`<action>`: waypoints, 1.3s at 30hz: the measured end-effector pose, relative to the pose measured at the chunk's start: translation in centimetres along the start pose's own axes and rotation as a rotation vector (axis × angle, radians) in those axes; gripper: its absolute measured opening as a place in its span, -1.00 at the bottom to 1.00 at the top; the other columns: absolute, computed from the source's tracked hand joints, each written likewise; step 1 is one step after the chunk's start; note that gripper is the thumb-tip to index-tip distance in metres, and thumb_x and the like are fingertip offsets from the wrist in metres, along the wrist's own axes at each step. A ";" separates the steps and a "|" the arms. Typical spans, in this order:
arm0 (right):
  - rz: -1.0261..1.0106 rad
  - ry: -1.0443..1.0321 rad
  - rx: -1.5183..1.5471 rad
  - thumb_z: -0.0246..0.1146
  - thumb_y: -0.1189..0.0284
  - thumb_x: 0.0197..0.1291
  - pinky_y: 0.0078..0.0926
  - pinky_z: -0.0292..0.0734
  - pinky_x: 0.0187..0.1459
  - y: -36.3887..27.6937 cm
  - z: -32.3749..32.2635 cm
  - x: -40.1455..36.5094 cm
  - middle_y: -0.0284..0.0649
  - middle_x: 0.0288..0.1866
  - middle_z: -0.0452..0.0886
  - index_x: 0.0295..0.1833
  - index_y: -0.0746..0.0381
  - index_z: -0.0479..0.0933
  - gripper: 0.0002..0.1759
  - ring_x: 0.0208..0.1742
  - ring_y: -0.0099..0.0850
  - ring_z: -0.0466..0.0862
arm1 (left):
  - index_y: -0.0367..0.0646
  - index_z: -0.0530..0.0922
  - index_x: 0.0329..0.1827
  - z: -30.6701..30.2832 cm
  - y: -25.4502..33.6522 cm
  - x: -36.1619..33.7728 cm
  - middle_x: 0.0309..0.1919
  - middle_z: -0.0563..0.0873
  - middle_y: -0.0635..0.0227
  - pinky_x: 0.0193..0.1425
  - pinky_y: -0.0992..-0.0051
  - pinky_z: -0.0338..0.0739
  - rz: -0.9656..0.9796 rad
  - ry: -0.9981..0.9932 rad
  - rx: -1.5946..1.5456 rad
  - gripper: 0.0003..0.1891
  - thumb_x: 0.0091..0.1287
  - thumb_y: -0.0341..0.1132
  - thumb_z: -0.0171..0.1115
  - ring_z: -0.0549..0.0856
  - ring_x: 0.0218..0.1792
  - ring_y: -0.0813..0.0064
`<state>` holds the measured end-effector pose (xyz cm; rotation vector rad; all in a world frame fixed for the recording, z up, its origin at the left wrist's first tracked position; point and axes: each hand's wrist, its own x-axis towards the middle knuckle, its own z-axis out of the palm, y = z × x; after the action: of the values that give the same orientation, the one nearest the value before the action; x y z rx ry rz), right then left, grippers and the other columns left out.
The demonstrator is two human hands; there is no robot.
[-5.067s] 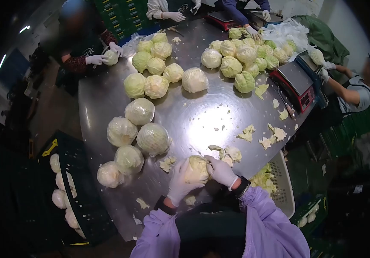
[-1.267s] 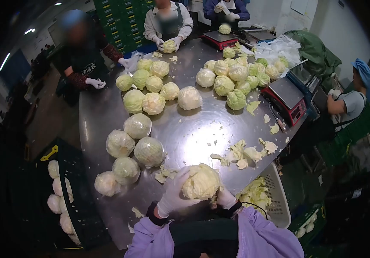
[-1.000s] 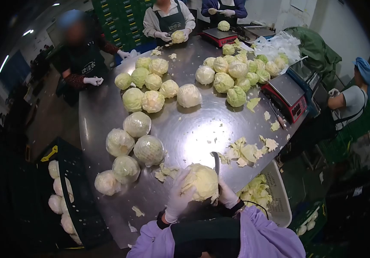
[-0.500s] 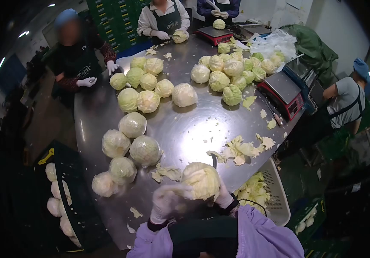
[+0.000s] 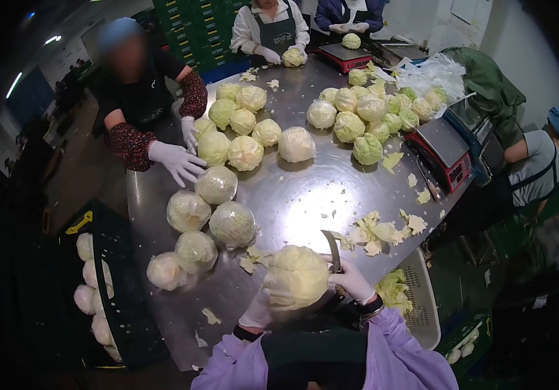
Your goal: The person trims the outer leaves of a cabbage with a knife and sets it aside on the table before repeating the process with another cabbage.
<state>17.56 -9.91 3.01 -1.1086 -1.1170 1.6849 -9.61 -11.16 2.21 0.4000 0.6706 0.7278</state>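
Note:
A pale cabbage is held up over the near edge of the steel table. My left hand, in a white glove, grips it from the lower left, its fingers mostly hidden behind the head. On the right side, my gloved right hand is closed around a knife with a dark, curved blade that points up and away, close beside the cabbage. Loose trimmed leaves lie beyond the knife, and a few leaf scraps are just left of the cabbage.
Film-wrapped cabbages stand to the left, with more cabbages farther back. A co-worker's gloved hand reaches in at left. Red scales stand at right. A white basket holds leaves; a dark crate holds cabbages.
My left hand has moved onto the cabbage's lower left side. The knife and my right hand show more clearly at its right. The co-worker at left has leaned in and reached toward the cabbages.

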 end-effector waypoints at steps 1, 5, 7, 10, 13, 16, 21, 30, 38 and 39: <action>0.011 0.082 -0.101 0.28 0.41 0.23 -0.75 0.45 -0.45 -0.5 0.1 -0.2 -0.33 -0.20 0.63 0.40 0.31 0.33 -0.37 -0.47 -0.69 0.55 | -0.13 -0.03 0.57 1.1 0.7 0.0 0.41 0.29 0.13 0.42 0.23 0.37 0.025 0.001 0.031 0.13 0.07 0.21 0.43 0.37 0.39 0.17; 0.070 0.130 0.192 0.19 0.34 0.33 -0.70 0.49 -0.36 -1.3 1.4 -1.4 -0.24 -0.11 0.65 0.42 0.33 0.28 -0.40 -0.40 -0.59 0.60 | -0.18 0.06 0.52 4.6 2.7 1.7 0.39 0.33 0.18 0.40 0.27 0.39 0.570 0.007 0.461 0.13 -0.06 -0.03 0.61 0.41 0.36 0.22; 0.046 0.093 0.229 0.20 0.27 0.34 -0.69 0.50 -0.35 -0.1 2.0 -1.1 -0.23 -0.10 0.65 0.42 0.32 0.27 -0.38 -0.40 -0.58 0.60 | -0.19 0.00 0.55 1.3 1.3 2.7 0.42 0.28 0.10 0.44 0.26 0.31 0.701 0.115 0.911 0.20 -0.13 -0.25 0.66 0.35 0.41 0.14; 0.121 0.041 0.262 0.18 0.28 0.39 -0.71 0.49 -0.37 2.2 2.2 -0.2 -0.31 -0.15 0.62 0.40 0.30 0.29 -0.44 -0.29 -0.61 0.61 | -0.24 0.07 0.52 1.7 0.9 2.7 0.40 0.30 -0.01 0.42 0.24 0.33 0.839 0.179 1.454 0.16 -0.13 -0.17 0.65 0.36 0.40 0.05; 0.237 0.069 0.360 0.16 0.27 0.41 -0.67 0.54 -0.29 5.8 1.9 1.1 -0.30 -0.17 0.62 0.37 0.30 0.32 -0.47 -0.27 -0.61 0.64 | -0.30 0.12 0.49 2.2 0.7 2.6 0.38 0.32 -0.09 0.39 0.23 0.36 0.713 0.242 1.580 0.12 -0.10 -0.07 0.61 0.37 0.37 -0.03; 0.361 0.099 0.119 0.15 0.24 0.42 -0.68 0.54 -0.20 6.7 1.4 0.6 -0.32 -0.18 0.61 0.41 0.27 0.29 -0.44 -0.27 -0.64 0.63 | -0.33 0.13 0.47 0.7 -0.5 3.1 0.37 0.32 -0.09 0.37 0.22 0.38 0.647 0.249 1.817 0.11 -0.06 0.01 0.57 0.38 0.37 -0.04; 0.069 0.241 -0.402 0.12 0.21 0.41 -0.34 0.49 0.15 6.3 2.6 -0.4 0.10 0.18 0.53 0.42 0.33 0.27 -0.40 0.16 -0.13 0.58 | -0.40 0.16 0.43 0.3 -1.9 3.2 0.36 0.32 -0.13 0.40 0.14 0.32 0.615 0.364 1.646 0.06 -0.02 0.03 0.52 0.32 0.38 -0.11; -0.218 0.369 -1.007 0.06 0.21 0.39 -0.13 0.61 -0.13 5.5 5.7 0.9 0.05 0.25 0.47 0.37 0.24 0.29 -0.47 -0.12 0.06 0.66 | -0.42 0.21 0.37 1.5 -2.3 4.6 0.28 0.39 -0.14 0.30 0.16 0.43 0.644 0.509 1.654 0.02 -0.07 -0.02 0.56 0.43 0.27 -0.09; -0.016 0.353 -1.107 0.05 0.18 0.39 -0.12 0.60 -0.19 4.2 4.5 2.7 -0.04 0.09 0.58 0.27 0.10 0.40 -0.58 -0.21 -0.01 0.67 | -0.40 0.22 0.36 3.0 -1.3 5.2 0.27 0.39 -0.11 0.29 0.11 0.41 0.488 0.518 1.641 0.00 -0.02 0.09 0.48 0.39 0.29 -0.07; -0.144 0.408 -1.045 0.05 0.18 0.40 -0.11 0.59 -0.18 5.6 3.5 3.2 -0.04 0.01 0.61 0.23 0.10 0.44 -0.61 -0.20 -0.03 0.67 | -0.40 0.23 0.36 2.8 -1.2 5.2 0.27 0.39 -0.12 0.29 0.12 0.41 0.491 0.506 1.649 0.00 -0.02 0.08 0.48 0.40 0.28 -0.07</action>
<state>12.44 -9.27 -2.22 -1.8207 -1.7801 0.6293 -4.24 -8.57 1.38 1.9801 1.6228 0.5779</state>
